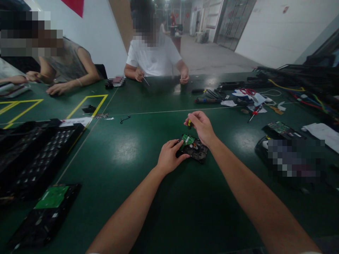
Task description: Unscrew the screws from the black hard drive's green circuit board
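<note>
A black hard drive [199, 152] with a green circuit board [188, 139] lies on the table in front of me. My left hand [171, 155] holds it by the left side, the thumb along its near edge and the fingers reaching over the board. Above the drive's far edge, my right hand [200, 126] pinches a small screwdriver [189, 124] with a yellow and black handle. Its shaft is too faint to make out, so I cannot tell whether the tip touches the drive.
Another hard drive [45, 215] lies near left, beside black trays [50, 151]. To the right are a circuit board [284, 129], a red screwdriver [254, 113] and tangled cables [312, 95]. Across the green table [127, 180], a person in a white shirt [156, 58] holds a thin tool.
</note>
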### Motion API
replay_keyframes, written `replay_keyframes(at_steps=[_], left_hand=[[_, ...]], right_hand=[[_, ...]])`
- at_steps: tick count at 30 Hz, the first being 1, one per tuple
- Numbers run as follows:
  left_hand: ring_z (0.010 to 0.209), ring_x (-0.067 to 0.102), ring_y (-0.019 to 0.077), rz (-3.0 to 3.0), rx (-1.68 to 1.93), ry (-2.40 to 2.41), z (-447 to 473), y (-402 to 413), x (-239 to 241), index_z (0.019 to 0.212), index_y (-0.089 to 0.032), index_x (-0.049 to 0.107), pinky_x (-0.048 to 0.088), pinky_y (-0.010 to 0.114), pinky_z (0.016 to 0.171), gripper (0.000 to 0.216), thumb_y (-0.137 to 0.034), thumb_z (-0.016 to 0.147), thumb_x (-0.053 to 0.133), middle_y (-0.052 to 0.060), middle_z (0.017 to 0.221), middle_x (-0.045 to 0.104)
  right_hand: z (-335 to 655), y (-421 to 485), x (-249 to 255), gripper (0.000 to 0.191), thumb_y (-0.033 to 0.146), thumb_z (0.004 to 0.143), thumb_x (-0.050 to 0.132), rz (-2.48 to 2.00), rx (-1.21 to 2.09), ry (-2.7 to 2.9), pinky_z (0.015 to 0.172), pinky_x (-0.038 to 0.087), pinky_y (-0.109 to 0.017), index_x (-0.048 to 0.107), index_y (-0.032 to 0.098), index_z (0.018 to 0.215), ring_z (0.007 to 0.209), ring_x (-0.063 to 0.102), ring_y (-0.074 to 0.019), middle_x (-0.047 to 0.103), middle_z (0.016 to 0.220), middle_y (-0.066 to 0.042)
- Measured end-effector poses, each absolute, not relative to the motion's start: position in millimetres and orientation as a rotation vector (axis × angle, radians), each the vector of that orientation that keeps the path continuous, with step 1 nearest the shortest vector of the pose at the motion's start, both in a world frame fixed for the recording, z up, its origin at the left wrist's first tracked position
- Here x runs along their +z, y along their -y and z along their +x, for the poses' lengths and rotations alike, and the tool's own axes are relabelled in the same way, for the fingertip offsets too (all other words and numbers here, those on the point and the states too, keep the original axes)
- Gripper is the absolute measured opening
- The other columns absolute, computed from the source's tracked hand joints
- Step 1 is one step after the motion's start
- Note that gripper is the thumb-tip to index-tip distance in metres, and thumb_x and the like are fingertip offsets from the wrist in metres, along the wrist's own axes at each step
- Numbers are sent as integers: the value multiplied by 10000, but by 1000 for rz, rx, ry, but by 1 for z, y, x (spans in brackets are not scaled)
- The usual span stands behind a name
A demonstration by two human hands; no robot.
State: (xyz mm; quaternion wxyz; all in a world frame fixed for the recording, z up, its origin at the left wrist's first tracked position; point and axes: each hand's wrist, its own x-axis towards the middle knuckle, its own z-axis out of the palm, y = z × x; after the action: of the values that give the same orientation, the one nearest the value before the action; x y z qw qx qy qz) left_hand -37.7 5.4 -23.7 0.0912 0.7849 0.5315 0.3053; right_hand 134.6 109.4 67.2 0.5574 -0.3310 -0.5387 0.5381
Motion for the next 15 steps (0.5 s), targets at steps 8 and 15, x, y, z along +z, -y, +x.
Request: replay_keyframes(at_steps=[8, 15], left_hand=[[1339, 607, 363, 2317, 922, -1580, -37, -6, -24, 1476, -238, 633, 502, 570, 1121, 707, -671, 924, 711, 161, 1432, 660], [1349, 598, 365, 2320, 894, -1584, -37, -6, -23, 1492, -228, 622, 495, 564, 1130, 732, -678, 921, 709, 167, 1446, 650]], right_hand=[[139, -106, 72, 263, 487, 953, 694, -773, 1204, 1319, 774, 554, -318, 706, 244, 854, 789, 717, -164, 722, 828, -7], [138, -109, 69, 388, 621, 953, 663, -777, 1197, 1297, 751, 557, -323, 720, 246, 868, 761, 710, -166, 712, 808, -9]])
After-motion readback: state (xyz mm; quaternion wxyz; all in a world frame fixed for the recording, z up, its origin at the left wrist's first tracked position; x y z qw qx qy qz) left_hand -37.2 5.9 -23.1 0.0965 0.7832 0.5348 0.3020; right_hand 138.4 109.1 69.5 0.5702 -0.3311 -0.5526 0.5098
